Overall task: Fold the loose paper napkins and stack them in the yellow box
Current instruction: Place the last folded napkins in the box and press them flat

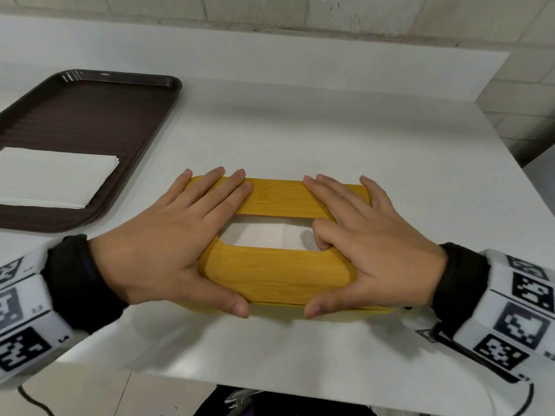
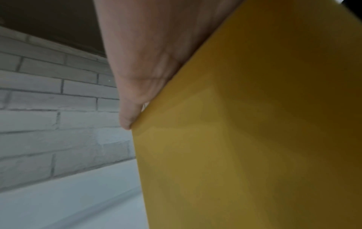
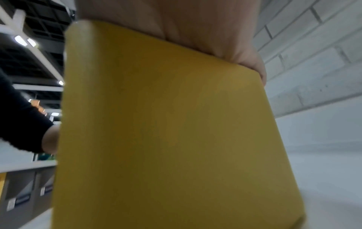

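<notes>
On the white surface (image 1: 300,130), the brown tray (image 1: 90,115) at ten o'clock carried folded napkins (image 1: 54,178). Our yellow box (image 1: 279,274) sat centred; left hand (image 1: 168,235) and right hand (image 1: 378,247) lay flat, fingers extended, pressing its slotted lid. We judged even pressure best.

we see a white worktop (image 1: 300,130) against a pale brick wall (image 1: 330,13), with ceiling lights (image 3: 21,40) overhead.

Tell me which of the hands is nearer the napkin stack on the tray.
Left. The left hand presses the yellow box's near end; the right hand holds its far end from the napkin stack.
</notes>
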`<move>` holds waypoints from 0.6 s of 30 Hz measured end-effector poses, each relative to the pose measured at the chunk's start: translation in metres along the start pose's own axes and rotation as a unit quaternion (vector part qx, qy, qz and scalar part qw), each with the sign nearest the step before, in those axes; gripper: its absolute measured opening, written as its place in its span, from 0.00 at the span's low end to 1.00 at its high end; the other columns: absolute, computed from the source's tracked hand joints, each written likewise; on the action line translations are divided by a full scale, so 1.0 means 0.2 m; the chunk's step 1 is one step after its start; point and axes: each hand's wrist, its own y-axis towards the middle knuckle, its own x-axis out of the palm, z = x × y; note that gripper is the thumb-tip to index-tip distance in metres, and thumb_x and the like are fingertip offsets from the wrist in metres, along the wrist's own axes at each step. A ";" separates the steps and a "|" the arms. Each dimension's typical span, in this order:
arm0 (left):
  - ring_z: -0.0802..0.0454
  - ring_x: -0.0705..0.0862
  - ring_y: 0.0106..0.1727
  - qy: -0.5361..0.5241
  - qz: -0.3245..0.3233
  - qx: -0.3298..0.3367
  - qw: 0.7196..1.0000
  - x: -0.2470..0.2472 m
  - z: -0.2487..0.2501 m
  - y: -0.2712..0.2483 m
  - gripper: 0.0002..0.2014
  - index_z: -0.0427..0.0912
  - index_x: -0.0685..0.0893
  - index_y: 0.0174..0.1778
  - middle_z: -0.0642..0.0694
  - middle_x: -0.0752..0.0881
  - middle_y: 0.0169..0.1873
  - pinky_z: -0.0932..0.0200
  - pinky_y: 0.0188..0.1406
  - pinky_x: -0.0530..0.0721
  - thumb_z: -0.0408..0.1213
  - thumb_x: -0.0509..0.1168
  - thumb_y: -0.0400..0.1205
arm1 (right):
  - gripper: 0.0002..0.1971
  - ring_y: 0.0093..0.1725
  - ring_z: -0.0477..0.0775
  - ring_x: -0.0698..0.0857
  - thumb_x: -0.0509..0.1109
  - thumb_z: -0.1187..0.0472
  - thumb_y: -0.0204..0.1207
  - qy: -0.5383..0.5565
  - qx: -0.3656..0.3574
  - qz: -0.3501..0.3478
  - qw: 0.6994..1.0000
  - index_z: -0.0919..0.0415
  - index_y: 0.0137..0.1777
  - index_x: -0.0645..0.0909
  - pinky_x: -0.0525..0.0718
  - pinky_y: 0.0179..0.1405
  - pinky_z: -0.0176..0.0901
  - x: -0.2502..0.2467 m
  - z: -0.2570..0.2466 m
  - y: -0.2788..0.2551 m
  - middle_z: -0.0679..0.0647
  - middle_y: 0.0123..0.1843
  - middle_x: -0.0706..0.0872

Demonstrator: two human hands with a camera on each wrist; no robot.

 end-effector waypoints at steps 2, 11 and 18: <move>0.50 0.39 0.82 0.000 -0.004 -0.015 1.000 -0.01 0.01 0.01 0.66 0.49 0.36 0.80 0.52 0.40 0.81 0.52 0.79 0.35 0.89 0.39 0.52 | 0.28 0.81 0.65 0.55 0.36 0.17 0.59 -0.020 0.001 -0.026 0.999 0.41 0.39 0.47 0.53 0.72 0.76 -0.01 -0.01 0.00 0.67 0.80 0.59; 0.63 0.21 0.75 -0.014 -0.068 -0.079 0.994 -0.06 0.08 0.01 0.59 0.60 0.17 0.66 0.65 0.20 0.70 0.62 0.74 0.23 0.85 0.37 0.47 | 0.35 0.80 0.47 0.29 0.34 0.19 0.49 -0.029 0.018 -0.139 0.990 0.42 0.47 0.54 0.33 0.78 0.63 -0.11 -0.03 0.01 0.52 0.82 0.32; 0.52 0.39 0.82 -0.019 0.031 -0.077 0.996 0.03 0.11 -0.08 0.57 0.45 0.40 0.79 0.48 0.42 0.80 0.61 0.77 0.35 0.84 0.33 0.63 | 0.36 0.80 0.45 0.33 0.21 0.24 0.59 -0.023 -0.002 -0.088 0.996 0.33 0.65 0.49 0.36 0.79 0.60 -0.08 -0.01 0.01 0.49 0.83 0.34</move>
